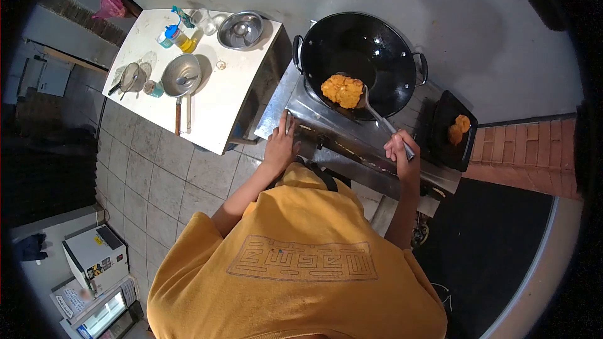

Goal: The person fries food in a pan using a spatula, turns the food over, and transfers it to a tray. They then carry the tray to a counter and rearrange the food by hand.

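My right hand (pixel 402 147) is closed around the handle of a long metal ladle or spatula (pixel 382 118). Its head reaches into a large black wok (pixel 389 44), against a clump of orange-brown fried food (pixel 343 91) low on the wok's left side. The wok stands on a steel stove (pixel 326 127). At the stove's front left corner my left hand (pixel 282 145) rests with fingers apart on the metal edge; a small grey strip shows between the fingers, too small to identify.
A black tray (pixel 445 150) with fried pieces (pixel 458 129) lies right of the wok. On the left, a white table (pixel 217 110) bears a steel bowl (pixel 240 30), a pan (pixel 181 75), a strainer (pixel 130 78) and a blue-capped bottle (pixel 180 39). A wall borders the stove's back.
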The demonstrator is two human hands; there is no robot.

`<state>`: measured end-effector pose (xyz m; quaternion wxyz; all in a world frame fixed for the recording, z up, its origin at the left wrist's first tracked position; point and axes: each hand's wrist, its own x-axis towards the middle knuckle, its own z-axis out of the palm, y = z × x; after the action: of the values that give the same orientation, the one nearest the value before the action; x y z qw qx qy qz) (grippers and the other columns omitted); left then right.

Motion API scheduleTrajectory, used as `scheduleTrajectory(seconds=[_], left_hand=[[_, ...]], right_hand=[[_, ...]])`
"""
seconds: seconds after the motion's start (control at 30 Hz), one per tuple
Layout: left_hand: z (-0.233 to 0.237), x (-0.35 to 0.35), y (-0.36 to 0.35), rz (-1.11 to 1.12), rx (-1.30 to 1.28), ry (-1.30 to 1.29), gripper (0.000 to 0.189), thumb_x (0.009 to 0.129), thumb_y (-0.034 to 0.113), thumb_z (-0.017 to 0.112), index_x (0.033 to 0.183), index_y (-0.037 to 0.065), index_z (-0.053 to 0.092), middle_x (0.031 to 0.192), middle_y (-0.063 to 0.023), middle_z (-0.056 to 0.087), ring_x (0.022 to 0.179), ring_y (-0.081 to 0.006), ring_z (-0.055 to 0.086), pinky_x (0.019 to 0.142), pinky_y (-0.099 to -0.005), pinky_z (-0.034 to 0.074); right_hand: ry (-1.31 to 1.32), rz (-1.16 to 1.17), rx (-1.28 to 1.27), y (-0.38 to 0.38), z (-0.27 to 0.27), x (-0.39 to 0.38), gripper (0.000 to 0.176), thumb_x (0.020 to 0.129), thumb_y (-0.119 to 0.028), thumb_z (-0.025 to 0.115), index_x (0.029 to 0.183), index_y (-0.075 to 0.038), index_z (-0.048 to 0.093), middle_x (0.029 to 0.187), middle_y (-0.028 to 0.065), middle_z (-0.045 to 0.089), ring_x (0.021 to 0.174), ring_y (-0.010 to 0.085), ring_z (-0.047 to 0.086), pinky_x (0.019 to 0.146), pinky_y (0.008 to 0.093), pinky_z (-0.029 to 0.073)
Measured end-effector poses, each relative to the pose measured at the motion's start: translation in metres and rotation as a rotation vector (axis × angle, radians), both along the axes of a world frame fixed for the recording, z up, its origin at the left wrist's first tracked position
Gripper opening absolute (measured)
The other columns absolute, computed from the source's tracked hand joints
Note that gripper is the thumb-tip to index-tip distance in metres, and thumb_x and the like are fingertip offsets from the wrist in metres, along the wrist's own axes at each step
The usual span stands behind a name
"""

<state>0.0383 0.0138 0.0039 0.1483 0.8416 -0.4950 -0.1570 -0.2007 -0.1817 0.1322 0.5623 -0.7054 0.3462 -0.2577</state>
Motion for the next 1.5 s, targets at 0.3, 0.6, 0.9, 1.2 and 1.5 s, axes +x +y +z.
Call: scheduleTrajectory(seconds=[0.3,0.6,0.9,1.2,1.5], left_hand=[[-0.004,0.002,0.000,-0.017,-0.012,-0.011,0.069,0.087,0.026,0.069,0.144,-0.002,0.042,0.159,-0.0221,0.015,0.110,-0.0417,0.058,0.092,-0.0462,0.051],[0.000,0.003,0.001,-0.013,0.016,0.001,0.069,0.088,0.027,0.068,0.145,0.000,0.040,0.159,-0.0214,0.015,0.110,-0.0429,0.058,0.092,-0.0465,0.051],[0.000,0.002,0.000,-0.007,0.004,0.015,0.068,0.087,0.026,0.068,0.145,0.001,0.042,0.159,-0.0204,0.016,0.110,-0.0435,0.058,0.092,-0.0478,0.051],[0.003,0.001,-0.001,0.002,0.061,0.012,0.076,0.085,0.027,0.069,0.148,0.001,0.036,0.159,-0.0186,0.017,0.114,-0.0390,0.056,0.093,-0.0469,0.050],[-0.004,0.000,-0.001,-0.006,0.018,-0.007,0.077,0.084,0.028,0.069,0.148,0.001,0.036,0.160,-0.0188,0.017,0.112,-0.0401,0.057,0.092,-0.0477,0.051]], right_hand=[[0.057,0.033,-0.017,0.002,0.002,-0.002,0.035,0.104,-0.027,0.045,0.080,-0.003,0.055,0.069,0.0020,0.051,0.062,0.0074,0.043,0.058,0.0245,0.035],[0.050,0.023,-0.012,0.004,0.001,-0.002,0.036,0.104,-0.028,0.045,0.079,-0.004,0.054,0.069,0.0021,0.052,0.062,0.0074,0.043,0.059,0.0246,0.035],[0.044,0.027,0.001,0.005,-0.001,0.002,0.034,0.103,-0.029,0.049,0.081,-0.004,0.055,0.068,0.0007,0.051,0.065,0.0084,0.046,0.061,0.0261,0.038],[0.070,0.028,0.022,0.005,-0.002,0.002,0.034,0.103,-0.029,0.049,0.081,-0.003,0.054,0.070,0.0014,0.053,0.066,0.0084,0.047,0.063,0.0261,0.039],[0.053,0.032,0.030,0.005,-0.002,0.002,0.034,0.104,-0.029,0.049,0.083,-0.003,0.055,0.071,0.0013,0.055,0.067,0.0081,0.049,0.065,0.0256,0.041]])
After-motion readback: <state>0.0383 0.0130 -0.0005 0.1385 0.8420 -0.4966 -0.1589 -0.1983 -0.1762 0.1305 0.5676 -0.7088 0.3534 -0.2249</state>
